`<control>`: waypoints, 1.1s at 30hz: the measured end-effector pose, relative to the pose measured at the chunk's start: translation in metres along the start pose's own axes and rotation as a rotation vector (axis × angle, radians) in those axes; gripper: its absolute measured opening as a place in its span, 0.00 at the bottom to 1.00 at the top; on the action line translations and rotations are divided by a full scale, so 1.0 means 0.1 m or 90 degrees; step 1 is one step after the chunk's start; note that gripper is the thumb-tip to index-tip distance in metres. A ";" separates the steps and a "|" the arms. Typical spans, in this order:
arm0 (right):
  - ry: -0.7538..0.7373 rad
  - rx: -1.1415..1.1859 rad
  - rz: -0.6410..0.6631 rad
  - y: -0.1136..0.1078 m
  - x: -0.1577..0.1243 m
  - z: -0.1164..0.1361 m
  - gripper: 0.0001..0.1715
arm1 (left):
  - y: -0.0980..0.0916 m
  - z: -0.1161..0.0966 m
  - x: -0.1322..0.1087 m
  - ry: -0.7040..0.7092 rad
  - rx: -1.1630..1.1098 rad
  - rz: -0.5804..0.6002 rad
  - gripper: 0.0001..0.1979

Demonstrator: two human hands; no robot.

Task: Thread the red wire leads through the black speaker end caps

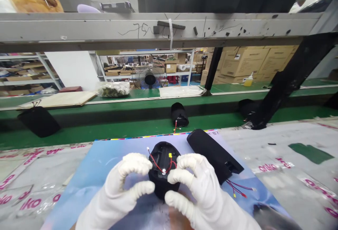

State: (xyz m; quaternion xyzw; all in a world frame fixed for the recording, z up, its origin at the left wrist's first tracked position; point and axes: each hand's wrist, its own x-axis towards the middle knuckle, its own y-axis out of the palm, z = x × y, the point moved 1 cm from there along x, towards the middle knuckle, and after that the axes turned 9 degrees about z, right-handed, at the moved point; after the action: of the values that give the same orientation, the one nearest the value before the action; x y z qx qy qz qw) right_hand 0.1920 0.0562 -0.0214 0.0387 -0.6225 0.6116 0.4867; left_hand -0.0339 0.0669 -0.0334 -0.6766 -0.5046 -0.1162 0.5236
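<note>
A short black fabric-covered cylinder (165, 187) is held between my two gloved hands, its end tilted towards me. On that end sit thin red wires (157, 165), a yellow connector (170, 155) and a small white connector. My left hand (129, 180) curves against its left side, fingers and thumb bent. With bent fingertips, my right hand (192, 184) reaches over the right side, close to the wires; the exact contact is partly hidden. Beside my right hand lies a longer black fabric-covered cylinder (211, 151), with red, black and yellow-tipped wires (237, 186) trailing from its near end.
A blue printed sheet (87, 173) covers the worktop beneath my hands. Beyond it, a green conveyor belt (126, 129) carries more black cylinders (179, 114). A black slanted post (287, 85) stands right, and a shelf beam (105, 29) crosses overhead. A green scrap (310, 152) lies right.
</note>
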 end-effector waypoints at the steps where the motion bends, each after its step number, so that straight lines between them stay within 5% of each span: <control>1: 0.012 -0.009 -0.018 0.01 0.01 0.01 0.09 | 0.04 -0.04 0.04 0.022 0.009 -0.001 0.09; 4: 0.026 -0.002 -0.042 -0.01 0.03 0.02 0.07 | 0.14 -0.16 0.12 0.036 0.022 -0.004 0.06; 8: 0.003 0.090 0.075 -0.14 0.03 -0.05 0.02 | 0.03 -0.25 0.10 0.051 0.011 -0.035 0.10; 11: 0.002 0.122 0.096 -0.18 0.01 -0.12 0.07 | -0.18 -0.18 0.11 -0.123 0.036 -0.139 0.09; 12: 0.002 0.130 0.097 -0.17 0.01 -0.13 0.08 | -0.23 -0.14 0.14 -0.220 0.049 -0.116 0.08; 15: -0.004 0.146 0.113 -0.16 0.02 -0.16 0.08 | -0.28 -0.03 0.29 -0.391 0.026 0.137 0.13; 17: -0.009 0.151 0.131 -0.16 0.03 -0.17 0.06 | -0.25 0.01 0.38 -0.364 0.027 0.262 0.19; 20: -0.010 0.151 0.147 -0.16 0.05 -0.17 0.03 | -0.16 0.01 0.49 -0.262 0.083 0.327 0.20; 24: -0.012 0.158 0.147 -0.13 0.06 -0.18 0.04 | -0.03 -0.05 0.57 -0.206 0.115 0.313 0.19; 33: -0.032 0.098 0.089 -0.12 0.07 -0.11 0.02 | -0.03 -0.16 0.72 -0.279 0.151 0.294 0.19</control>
State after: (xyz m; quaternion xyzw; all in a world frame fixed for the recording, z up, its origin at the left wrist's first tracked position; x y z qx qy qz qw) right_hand 0.2026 0.0659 -0.0107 0.0479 -0.5872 0.6888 0.4224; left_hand 0.0035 0.0939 0.0249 -0.7162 -0.4487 0.2133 0.4901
